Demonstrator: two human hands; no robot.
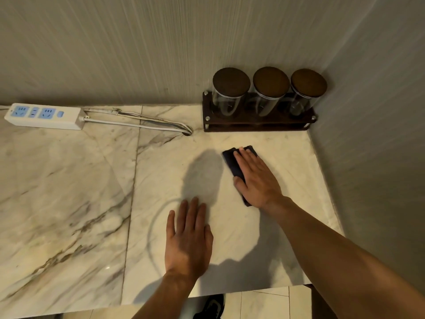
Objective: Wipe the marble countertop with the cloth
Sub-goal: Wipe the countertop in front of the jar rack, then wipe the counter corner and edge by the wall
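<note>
I am pressing my right hand (255,178), spread flat, on the cloth (234,164), far right of the table (69,192). My left hand (189,236) is lying spread, bare; I am judging the wiping underway, left side remaining.

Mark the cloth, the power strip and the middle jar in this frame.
cloth (230,161), head view, on the dark fabric showing left of the fingers.
power strip (43,116), head view, on its white top face beside the blue sockets.
middle jar (271,82), head view, on the centre of its brown lid.
</note>
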